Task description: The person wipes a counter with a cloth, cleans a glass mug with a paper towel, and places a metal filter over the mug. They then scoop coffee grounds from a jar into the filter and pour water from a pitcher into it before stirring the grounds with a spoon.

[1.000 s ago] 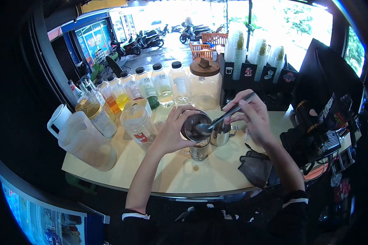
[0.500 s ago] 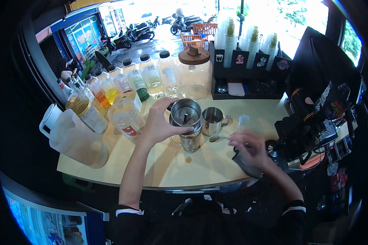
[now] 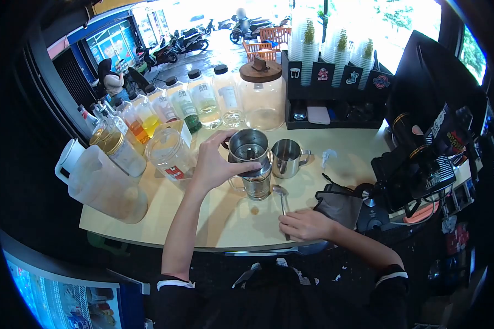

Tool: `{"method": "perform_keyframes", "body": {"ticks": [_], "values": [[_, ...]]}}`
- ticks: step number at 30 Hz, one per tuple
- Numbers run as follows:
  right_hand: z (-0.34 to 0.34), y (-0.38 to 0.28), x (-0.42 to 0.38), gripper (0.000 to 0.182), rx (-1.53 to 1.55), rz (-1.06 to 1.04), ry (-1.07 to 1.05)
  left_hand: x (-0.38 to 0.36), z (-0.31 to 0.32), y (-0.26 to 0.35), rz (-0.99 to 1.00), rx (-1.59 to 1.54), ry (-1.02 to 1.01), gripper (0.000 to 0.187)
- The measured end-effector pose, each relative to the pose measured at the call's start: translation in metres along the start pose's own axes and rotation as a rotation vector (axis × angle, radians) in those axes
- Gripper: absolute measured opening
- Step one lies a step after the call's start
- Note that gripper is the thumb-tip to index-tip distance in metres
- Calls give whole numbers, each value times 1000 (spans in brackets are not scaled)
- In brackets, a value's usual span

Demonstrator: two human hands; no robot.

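My left hand (image 3: pixel 217 162) is wrapped round a metal coffee dripper (image 3: pixel 249 147), thumb across its front. Perforated metal and a small upright piece show inside the dripper. It sits on top of a clear glass mug (image 3: pixel 257 190), whose handle points left. In my right hand (image 3: pixel 304 225), low over the front of the counter, the fingers close on the handle of a metal spoon (image 3: pixel 283 200). The spoon's bowl points away from me, just right of the glass mug. A steel pitcher (image 3: pixel 286 159) stands right of the dripper.
Plastic jugs (image 3: pixel 107 183) and jars (image 3: pixel 170 156) stand at the left. Bottles (image 3: pixel 206 107) and a large lidded jar (image 3: pixel 262 104) line the back. A black cup rack (image 3: pixel 335 109) is at back right. Right of my hand lie a dark cloth (image 3: pixel 337 204) and black equipment (image 3: pixel 400 181).
My right hand has moved left and toward the counter's front edge, turning the spoon from sideways to pointing away. My left hand stays on the dripper. A person outside stands more upright.
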State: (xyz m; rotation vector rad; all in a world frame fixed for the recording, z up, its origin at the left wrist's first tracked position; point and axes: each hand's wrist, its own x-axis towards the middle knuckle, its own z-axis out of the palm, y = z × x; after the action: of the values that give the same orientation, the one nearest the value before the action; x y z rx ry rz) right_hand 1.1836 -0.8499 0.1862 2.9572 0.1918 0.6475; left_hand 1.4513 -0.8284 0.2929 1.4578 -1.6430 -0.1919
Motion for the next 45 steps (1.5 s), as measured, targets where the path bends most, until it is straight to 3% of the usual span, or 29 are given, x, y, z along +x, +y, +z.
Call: {"method": "perform_keyframes", "body": {"ticks": [6,16,18,20,22,26,28,31,36,44,45], "values": [[10,-2,2,32,245,8,-157,-2,-1,2,-9,-2,10,74],[6,4,4,45,365,71,-130,-5,1,5,-10,18,25,73],[-1,20,3,37,317,278,16,-6,-1,8,-2,23,30,72],[-6,48,4,26,129,413,326,-8,-2,10,6,29,36,72],[-15,76,12,17,97,699,540,-10,-3,13,3,23,32,70],[3,119,-7,15,71,845,403,-12,1,3,103,51,87,71],[10,124,-10,17,492,1000,268,-14,3,2,134,65,128,71],[26,131,-17,20,727,1108,281,-17,1,6,143,84,136,71],[24,137,-17,19,827,1062,382,-19,2,6,199,125,161,71],[-81,119,29,10,785,937,528,-19,8,6,161,74,151,69],[-82,126,29,9,736,841,561,-19,9,5,162,71,152,69]]}}
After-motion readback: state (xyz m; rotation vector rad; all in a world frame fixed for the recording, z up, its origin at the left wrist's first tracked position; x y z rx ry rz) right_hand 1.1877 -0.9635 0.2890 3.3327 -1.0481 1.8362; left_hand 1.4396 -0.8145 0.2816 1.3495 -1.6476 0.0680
